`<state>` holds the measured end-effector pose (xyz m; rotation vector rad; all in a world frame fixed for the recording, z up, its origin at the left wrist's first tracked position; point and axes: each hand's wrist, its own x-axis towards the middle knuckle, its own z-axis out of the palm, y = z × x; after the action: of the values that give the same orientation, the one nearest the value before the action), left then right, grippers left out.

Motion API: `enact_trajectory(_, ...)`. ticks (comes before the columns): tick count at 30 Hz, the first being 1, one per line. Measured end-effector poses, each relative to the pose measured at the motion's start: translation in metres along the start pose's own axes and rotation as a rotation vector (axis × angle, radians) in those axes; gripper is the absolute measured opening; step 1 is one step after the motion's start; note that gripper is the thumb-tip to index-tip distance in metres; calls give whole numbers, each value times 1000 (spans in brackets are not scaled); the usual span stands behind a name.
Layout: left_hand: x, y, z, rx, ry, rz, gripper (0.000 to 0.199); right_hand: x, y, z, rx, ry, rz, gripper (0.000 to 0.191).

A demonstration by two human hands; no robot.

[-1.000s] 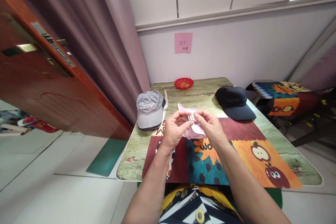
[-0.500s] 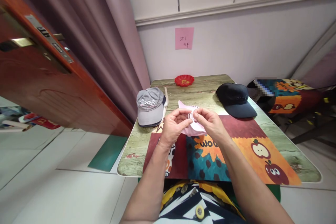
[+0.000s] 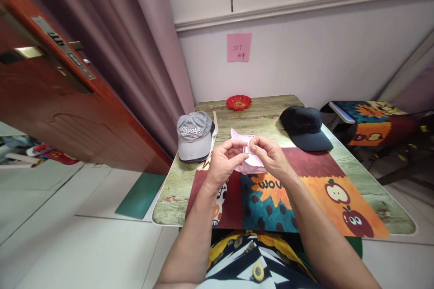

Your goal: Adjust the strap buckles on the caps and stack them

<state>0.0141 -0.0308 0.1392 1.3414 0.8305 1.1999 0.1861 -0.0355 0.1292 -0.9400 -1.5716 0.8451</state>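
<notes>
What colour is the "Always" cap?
The cap is grey, as the head view shows.

I count one left hand (image 3: 222, 160), one right hand (image 3: 271, 158), one black cap (image 3: 303, 126), one gray cap (image 3: 195, 133), one pink item (image 3: 251, 168), one dish (image 3: 239, 103) and one note (image 3: 239, 47).

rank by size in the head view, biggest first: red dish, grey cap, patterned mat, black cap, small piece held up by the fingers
1. Patterned mat
2. Black cap and grey cap, too alike to rank
3. Red dish
4. Small piece, partly covered
</notes>
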Motion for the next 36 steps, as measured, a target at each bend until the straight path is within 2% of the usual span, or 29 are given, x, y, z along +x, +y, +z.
enact_trajectory(3, 0, -1, 1, 12, 21, 16, 29, 0, 0, 0, 23, -13, 21, 34)
enact_trajectory(14, 1, -3, 5, -36, -28, 9, 29, -1, 3, 3, 193, -21, 102, 36)
enact_trajectory(21, 1, -7, 4, -50, 4, 26, 29, -4, 8, 2, 323, -35, 136, 25)
enact_trajectory(33, 0, -8, 9, -111, 21, -31, 29, -2, 12, -5, 295, -60, 127, 21)
enact_trajectory(36, 1, -7, 9, -76, 16, -18, 29, -2, 13, -5, 324, -25, 124, 23)
